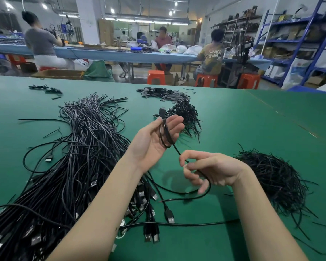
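My left hand is raised palm up over the green table. A thin black cable is looped several times round its straight fingers, with the thumb against the loops. The same cable runs down to my right hand, which pinches it between thumb and curled fingers. From there the cable curves onto the table and ends in a USB plug.
A large pile of loose black USB cables lies at the left. A heap of black twist ties lies at the right. Bundled cables and small black pieces sit farther back. People work at a blue bench beyond.
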`<state>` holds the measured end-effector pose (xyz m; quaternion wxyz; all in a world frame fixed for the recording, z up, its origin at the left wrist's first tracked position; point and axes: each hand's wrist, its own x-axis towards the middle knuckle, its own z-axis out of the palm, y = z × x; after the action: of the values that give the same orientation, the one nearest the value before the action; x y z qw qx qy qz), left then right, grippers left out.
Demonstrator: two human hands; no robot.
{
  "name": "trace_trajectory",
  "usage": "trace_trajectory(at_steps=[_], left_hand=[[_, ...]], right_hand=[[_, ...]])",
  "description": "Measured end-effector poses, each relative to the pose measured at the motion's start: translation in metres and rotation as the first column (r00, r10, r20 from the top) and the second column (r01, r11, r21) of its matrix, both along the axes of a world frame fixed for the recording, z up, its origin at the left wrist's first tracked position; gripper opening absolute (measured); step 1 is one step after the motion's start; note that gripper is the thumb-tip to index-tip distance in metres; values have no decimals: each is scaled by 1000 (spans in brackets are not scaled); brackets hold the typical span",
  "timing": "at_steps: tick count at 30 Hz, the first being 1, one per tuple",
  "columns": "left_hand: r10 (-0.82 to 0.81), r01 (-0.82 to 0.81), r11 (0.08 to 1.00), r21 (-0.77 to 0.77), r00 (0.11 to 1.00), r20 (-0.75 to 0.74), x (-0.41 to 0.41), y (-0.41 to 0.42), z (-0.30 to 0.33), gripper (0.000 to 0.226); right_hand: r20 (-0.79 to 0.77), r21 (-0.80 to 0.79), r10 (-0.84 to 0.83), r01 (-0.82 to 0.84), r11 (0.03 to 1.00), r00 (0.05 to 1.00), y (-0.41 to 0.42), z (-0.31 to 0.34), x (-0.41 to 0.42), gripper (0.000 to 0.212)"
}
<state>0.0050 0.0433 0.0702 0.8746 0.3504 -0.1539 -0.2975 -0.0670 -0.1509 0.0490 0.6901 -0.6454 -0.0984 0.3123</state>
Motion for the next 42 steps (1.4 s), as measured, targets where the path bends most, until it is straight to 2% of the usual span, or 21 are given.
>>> trace_trajectory(at_steps=[4,6,7,9,11,14,16,19,20,23,26,31,35,37,42], left_hand=[[-82,81,996,22,996,43,-5,3,1,35],[-115,102,988,113,987,112,-5,5,0,34],[-129,91,975,204,975,179,-4,5,-2,38],[-177,10,901,434,920,348,-4,2,-4,42],[-244,-69,814,577,860,448,-6,-5,-8,44],[-223,-173,759,628,837,500,-7,-14,-14,45],[-130,-257,747,613,847,515,-5,-17,-18,44],[29,-357,750,557,859,512,-6,-21,-23,42],[84,-380,760,527,862,500,-7,-22,-23,42],[231,-412,790,454,886,402,-7,-24,-23,44],[266,-296,891,344,955,134,-4,-23,-19,38],[210,-200,956,213,977,-25,-1,-18,-19,43],[252,-245,967,75,962,-104,0,-19,-18,41],[307,-301,951,67,944,-117,5,-15,-15,38],[321,-315,947,71,940,-112,4,-15,-13,34]], right_hand=[[-80,131,-284,292,947,956,-10,-12,6,20],[-33,30,-387,387,921,922,-12,-7,8,21],[54,-98,-427,431,897,902,-11,-2,10,19],[305,-332,-490,574,749,816,-7,14,14,23],[483,-389,-510,696,604,712,3,32,17,31],[536,-371,-525,743,557,661,23,48,19,39],[539,-312,-557,764,565,632,35,50,18,39],[623,-191,-589,831,523,514,45,54,17,31],[600,-143,-607,816,560,521,47,55,16,29],[453,-26,-511,584,811,731,52,54,10,23],[333,47,-428,438,898,840,49,47,7,27],[360,-159,-332,408,899,872,40,31,9,30],[370,-388,-212,358,849,905,26,28,7,31],[373,-386,-218,364,848,902,22,27,6,33],[362,-237,-334,432,870,870,33,23,11,36]])
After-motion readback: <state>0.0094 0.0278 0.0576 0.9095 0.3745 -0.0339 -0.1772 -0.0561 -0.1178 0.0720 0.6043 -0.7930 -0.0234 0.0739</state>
